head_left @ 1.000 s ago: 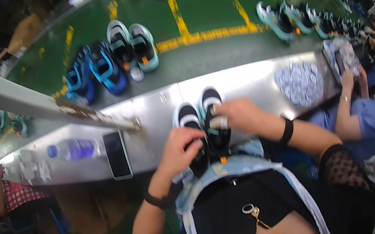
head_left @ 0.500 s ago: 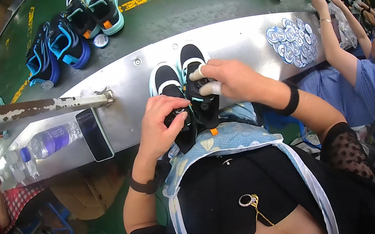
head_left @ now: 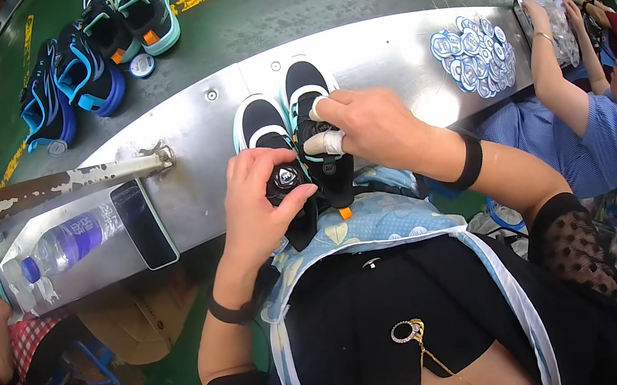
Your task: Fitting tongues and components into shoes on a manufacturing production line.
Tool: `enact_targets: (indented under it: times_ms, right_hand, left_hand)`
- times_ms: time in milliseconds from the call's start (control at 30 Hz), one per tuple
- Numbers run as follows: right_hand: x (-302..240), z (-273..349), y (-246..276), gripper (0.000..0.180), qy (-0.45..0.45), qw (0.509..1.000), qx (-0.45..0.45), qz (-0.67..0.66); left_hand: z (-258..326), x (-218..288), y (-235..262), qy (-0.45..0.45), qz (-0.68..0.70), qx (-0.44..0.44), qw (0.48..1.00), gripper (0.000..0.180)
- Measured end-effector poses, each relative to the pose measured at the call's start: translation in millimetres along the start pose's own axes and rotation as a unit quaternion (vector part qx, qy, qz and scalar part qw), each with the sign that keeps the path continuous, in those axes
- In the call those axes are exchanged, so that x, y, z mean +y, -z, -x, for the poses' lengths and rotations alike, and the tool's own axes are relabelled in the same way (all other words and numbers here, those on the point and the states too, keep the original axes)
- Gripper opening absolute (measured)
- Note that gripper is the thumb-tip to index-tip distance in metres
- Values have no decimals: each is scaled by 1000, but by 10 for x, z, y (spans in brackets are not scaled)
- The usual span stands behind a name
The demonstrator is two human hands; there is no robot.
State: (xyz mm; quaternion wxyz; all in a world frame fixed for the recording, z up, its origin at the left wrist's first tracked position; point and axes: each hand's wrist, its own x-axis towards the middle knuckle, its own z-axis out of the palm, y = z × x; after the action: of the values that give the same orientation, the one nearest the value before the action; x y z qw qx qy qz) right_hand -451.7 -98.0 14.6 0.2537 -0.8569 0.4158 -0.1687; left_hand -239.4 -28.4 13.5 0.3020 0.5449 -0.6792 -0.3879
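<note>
Sneakers (head_left: 304,121) stand side by side in the head view, on the near edge of the metal ledge (head_left: 201,133), toes away and heels by the apron (head_left: 379,221), probably so that both uppers lie within easy reach. The left hand (head_left: 248,198) has thumb and forefinger clamped about the left shoe (head_left: 260,115) at its raised tongue, seemingly to steady it. The right hand (head_left: 370,121) sets covered fingertips, spread apart, on the right shoe (head_left: 304,77); whether they pinch anything I cannot tell. Both shoes are black with white bands and pale turquoise soles; an orange tab shows at the right heel.
</note>
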Motion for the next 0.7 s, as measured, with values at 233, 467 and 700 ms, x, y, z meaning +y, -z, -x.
enact_targets:
  times_ms: [233, 467, 700]
  right_hand:
    - [156, -19, 132, 35, -4, 983, -93, -160]
    - [93, -29, 185, 34, -45, 980, -123, -151]
    - [44, -144, 321, 39, -58, 980, -139, -133]
  left_hand:
    - [-40, -212, 103, 40, 188, -71, 979, 36]
    - [-91, -248, 270, 58, 119, -168, 977, 52]
    - [-109, -179, 227, 22, 141, -91, 986, 36]
